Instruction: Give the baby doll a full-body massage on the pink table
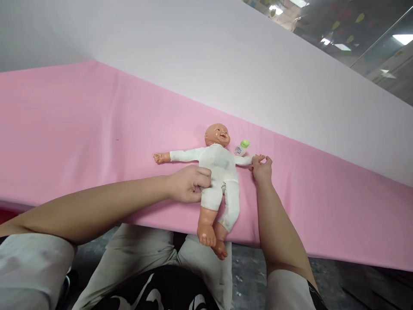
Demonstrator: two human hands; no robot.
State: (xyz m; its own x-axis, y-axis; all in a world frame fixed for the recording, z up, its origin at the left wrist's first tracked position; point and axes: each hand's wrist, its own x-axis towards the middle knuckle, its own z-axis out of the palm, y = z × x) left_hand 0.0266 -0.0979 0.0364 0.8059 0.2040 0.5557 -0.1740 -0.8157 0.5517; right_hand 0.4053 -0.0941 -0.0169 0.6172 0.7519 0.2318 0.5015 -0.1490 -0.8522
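Observation:
A baby doll (222, 165) with a white cloth body lies on its back on the pink-covered table (138, 107), head away from me, feet hanging over the front edge. My left hand (190, 183) is at the doll's side by the hip, its fingers curled against the white cloth. With my right hand (262, 169) I pinch the doll's hand at the end of its outstretched arm. A small white bottle with a green cap (241, 147) lies between the doll's head and that arm.
Behind the table rises a white wall (226, 56), with a glass pane (361, 43) above it at the upper right. My legs (142, 254) are below the table's front edge. Something red (7, 215) shows at the far left.

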